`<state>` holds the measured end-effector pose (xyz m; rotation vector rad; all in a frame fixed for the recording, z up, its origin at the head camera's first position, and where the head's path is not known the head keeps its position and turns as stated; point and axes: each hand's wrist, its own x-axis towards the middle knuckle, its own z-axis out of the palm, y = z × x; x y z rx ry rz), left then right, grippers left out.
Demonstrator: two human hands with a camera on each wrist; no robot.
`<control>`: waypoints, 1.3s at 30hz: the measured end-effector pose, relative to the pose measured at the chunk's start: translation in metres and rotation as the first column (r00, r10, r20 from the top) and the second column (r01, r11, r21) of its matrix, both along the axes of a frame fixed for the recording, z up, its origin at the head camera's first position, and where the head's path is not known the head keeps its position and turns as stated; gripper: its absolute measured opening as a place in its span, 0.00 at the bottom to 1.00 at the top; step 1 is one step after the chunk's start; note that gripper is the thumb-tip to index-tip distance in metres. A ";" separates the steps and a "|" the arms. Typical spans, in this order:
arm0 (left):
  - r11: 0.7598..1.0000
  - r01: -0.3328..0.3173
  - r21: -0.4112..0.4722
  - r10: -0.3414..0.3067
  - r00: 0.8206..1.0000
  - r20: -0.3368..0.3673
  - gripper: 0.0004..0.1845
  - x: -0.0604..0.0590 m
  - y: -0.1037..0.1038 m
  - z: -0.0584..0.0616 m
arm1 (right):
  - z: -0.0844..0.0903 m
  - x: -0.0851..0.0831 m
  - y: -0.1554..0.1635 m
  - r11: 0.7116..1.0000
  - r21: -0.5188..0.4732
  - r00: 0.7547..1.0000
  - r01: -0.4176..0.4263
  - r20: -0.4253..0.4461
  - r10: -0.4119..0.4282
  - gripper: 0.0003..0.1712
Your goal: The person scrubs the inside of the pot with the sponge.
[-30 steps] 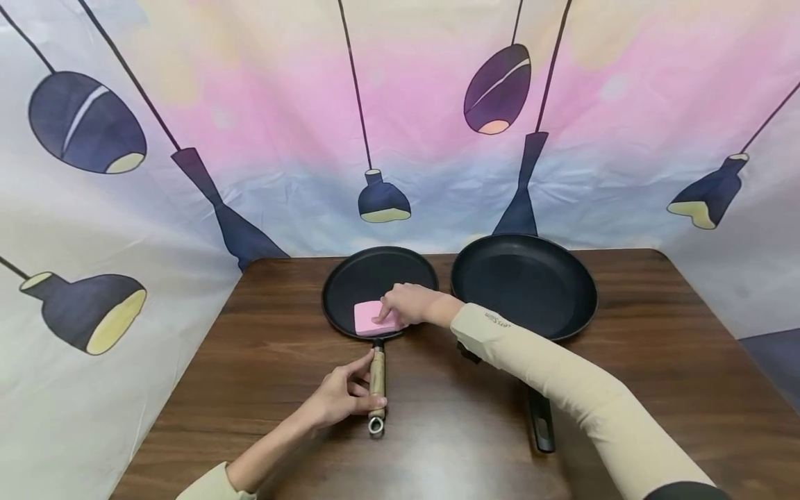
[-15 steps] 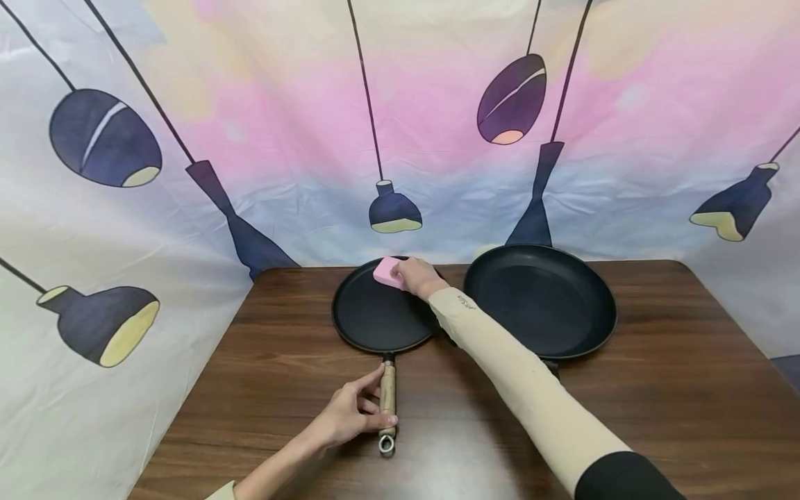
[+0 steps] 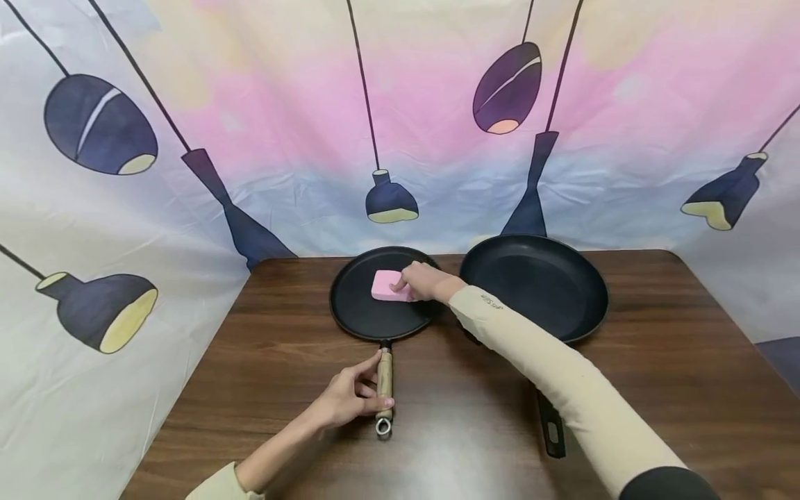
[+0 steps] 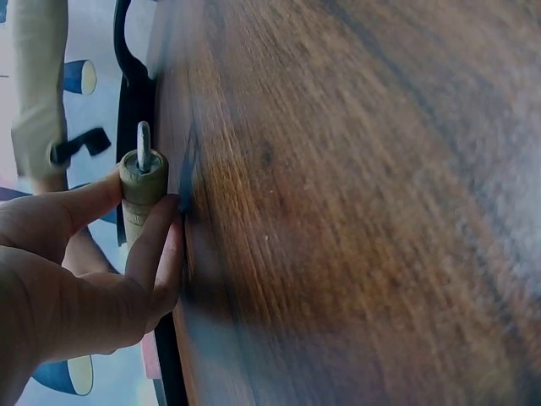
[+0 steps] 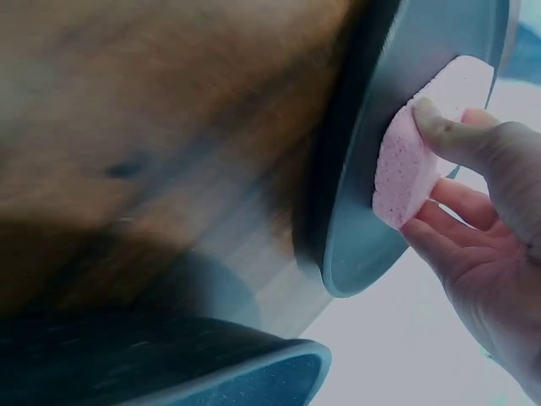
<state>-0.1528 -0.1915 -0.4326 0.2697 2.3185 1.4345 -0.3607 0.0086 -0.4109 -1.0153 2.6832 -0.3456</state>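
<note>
A dark wooden table (image 3: 281, 361) stands against a pastel backdrop (image 3: 250, 125) printed with hanging lamps. In the head view, a flat black pan (image 3: 356, 309) lies near the table's far edge, its wooden handle (image 3: 384, 375) pointing back toward the person and ending in a metal ring (image 3: 383, 428). The left hand (image 3: 346, 399) grips that handle, thumb along one side and fingers curled round the other. A pink sponge (image 3: 384, 285) lies flat on the pan's far half, and the right hand (image 3: 425, 281) presses on its right end with bent fingers that pinch it; a beige sleeve (image 3: 550, 375) covers that forearm. A larger black frying pan (image 3: 550, 278) sits just to the right of the flat pan, their rims almost touching, its black handle (image 3: 551, 427) partly hidden under the sleeve. In the left wrist view, the left hand (image 4: 76, 279) holds the wooden handle (image 4: 139, 194) between thumb and curled fingers, the metal ring (image 4: 144, 145) sticking out past the handle's end, with the table (image 4: 355, 203) filling the rest of the picture. In the right wrist view, the right hand (image 5: 490, 254) pinches the pink sponge (image 5: 423, 144), thumb on its upper edge and fingers beneath, holding it flat against the flat pan (image 5: 406, 51); the rim of the larger frying pan (image 5: 228, 372) shows just beside it, over the blurred table (image 5: 152, 127).
</note>
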 end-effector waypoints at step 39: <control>0.999 0.019 0.035 -0.019 1.000 0.000 0.49 0.002 0.000 -0.002 | 0.009 -0.005 0.028 0.991 0.129 0.999 0.029 -0.038 -0.024 0.33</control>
